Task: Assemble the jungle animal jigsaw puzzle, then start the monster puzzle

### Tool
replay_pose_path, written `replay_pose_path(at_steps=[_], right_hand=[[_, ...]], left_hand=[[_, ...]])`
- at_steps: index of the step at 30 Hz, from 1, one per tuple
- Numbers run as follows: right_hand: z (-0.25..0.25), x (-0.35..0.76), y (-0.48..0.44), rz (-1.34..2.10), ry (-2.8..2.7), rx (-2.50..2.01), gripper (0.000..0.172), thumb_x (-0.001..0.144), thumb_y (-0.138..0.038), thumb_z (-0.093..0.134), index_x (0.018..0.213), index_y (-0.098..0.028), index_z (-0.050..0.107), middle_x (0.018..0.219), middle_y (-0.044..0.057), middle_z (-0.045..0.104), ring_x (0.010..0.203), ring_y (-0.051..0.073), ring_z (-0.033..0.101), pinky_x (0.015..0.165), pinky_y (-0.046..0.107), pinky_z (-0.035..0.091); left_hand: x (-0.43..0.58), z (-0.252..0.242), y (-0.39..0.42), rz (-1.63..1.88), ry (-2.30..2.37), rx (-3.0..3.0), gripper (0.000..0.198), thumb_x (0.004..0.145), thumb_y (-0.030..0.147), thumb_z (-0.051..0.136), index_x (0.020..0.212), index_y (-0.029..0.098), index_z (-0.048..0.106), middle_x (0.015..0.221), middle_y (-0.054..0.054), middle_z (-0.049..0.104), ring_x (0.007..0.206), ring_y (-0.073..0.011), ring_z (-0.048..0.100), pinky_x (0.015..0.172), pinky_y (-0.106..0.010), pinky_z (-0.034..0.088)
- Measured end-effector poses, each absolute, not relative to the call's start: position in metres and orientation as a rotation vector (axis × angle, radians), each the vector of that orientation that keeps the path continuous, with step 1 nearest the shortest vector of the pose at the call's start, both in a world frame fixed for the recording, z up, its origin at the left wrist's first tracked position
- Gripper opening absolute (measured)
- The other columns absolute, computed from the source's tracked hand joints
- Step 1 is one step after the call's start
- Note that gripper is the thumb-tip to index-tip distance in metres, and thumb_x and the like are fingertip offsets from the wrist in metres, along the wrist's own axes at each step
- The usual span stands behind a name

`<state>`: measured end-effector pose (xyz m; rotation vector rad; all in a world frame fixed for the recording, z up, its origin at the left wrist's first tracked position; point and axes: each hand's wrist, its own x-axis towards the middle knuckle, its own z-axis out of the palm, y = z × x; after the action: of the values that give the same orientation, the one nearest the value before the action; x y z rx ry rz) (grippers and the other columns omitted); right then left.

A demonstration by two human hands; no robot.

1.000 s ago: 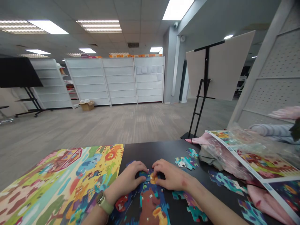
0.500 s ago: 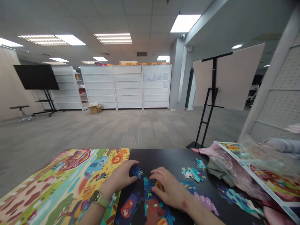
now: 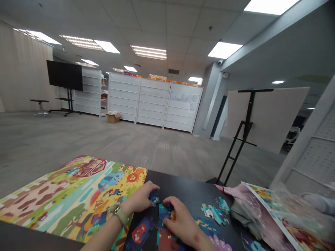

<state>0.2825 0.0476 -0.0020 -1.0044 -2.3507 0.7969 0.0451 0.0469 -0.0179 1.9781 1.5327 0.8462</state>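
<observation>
My left hand [image 3: 142, 198] has its thumb and fingers around the edges of a small dark blue puzzle piece [image 3: 155, 197]. Just right of it, my right hand [image 3: 180, 219] curls over a blue puzzle piece [image 3: 163, 210] with an orange patch, thumb and index finger at its sides. That piece sits above a joined puzzle section [image 3: 167, 238] with a brown animal, partly hidden by the hand. Below my left hand lies a dark puzzle section with a red face [image 3: 138, 233].
A bright assembled puzzle [image 3: 78, 195] covers the table's left. Teal loose pieces [image 3: 216, 212], a blue section [image 3: 206, 226] and a purple one [image 3: 220, 244] lie right. Beyond them are pink cloth [image 3: 235, 192], a printed picture sheet [image 3: 272, 209] and clear plastic [image 3: 290, 198].
The head view has tilted and swung left. My left fingers have closed in on the small dark piece, which now sits nearer the top of the piece under my right hand.
</observation>
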Motion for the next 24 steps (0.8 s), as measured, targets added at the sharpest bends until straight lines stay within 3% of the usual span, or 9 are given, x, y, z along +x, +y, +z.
replay_pose_path(at_steps=[7, 12, 17, 24], right_hand=[[-0.005, 0.279, 0.050, 0.784, -2.304, -0.832, 0.044, 0.064, -0.009, 0.065, 0.105, -0.024, 0.067, 0.118, 0.005, 0.066, 0.112, 0.025, 0.061, 0.100, 0.037, 0.046], [0.000, 0.293, 0.068, 0.821, -2.036, -0.905, 0.014, 0.079, -0.028, 0.061, 0.089, -0.021, 0.068, 0.088, 0.004, 0.070, 0.079, 0.020, 0.066, 0.073, 0.031, 0.053], [0.011, 0.343, 0.099, 0.716, -1.834, -1.068, 0.026, 0.085, -0.044, 0.057, 0.094, -0.020, 0.063, 0.091, 0.009, 0.071, 0.087, 0.026, 0.069, 0.081, 0.039, 0.054], [-0.003, 0.358, 0.092, 0.663, -1.889, -1.141, 0.018, 0.085, -0.035, 0.053, 0.092, -0.022, 0.063, 0.089, 0.007, 0.072, 0.082, 0.024, 0.070, 0.076, 0.037, 0.055]], left_hand=[[0.044, -0.019, 0.057, 1.039, 1.446, 1.855, 0.048, 0.068, 0.006, 0.061, 0.114, 0.019, 0.072, 0.112, -0.006, 0.070, 0.103, -0.0213, 0.064, 0.095, -0.035, 0.051], [0.050, -0.012, 0.055, 1.091, 1.357, 1.783, 0.046, 0.074, 0.008, 0.058, 0.117, 0.019, 0.070, 0.117, -0.007, 0.073, 0.108, -0.0210, 0.067, 0.094, -0.034, 0.054], [0.069, -0.009, 0.043, 0.978, 1.302, 1.801, 0.040, 0.073, 0.013, 0.065, 0.113, 0.017, 0.073, 0.111, -0.006, 0.075, 0.088, -0.0186, 0.070, 0.080, -0.030, 0.057], [0.083, -0.011, 0.034, 0.847, 1.367, 1.930, 0.035, 0.071, 0.012, 0.066, 0.103, 0.020, 0.076, 0.099, -0.002, 0.075, 0.087, -0.0189, 0.067, 0.078, -0.028, 0.053]])
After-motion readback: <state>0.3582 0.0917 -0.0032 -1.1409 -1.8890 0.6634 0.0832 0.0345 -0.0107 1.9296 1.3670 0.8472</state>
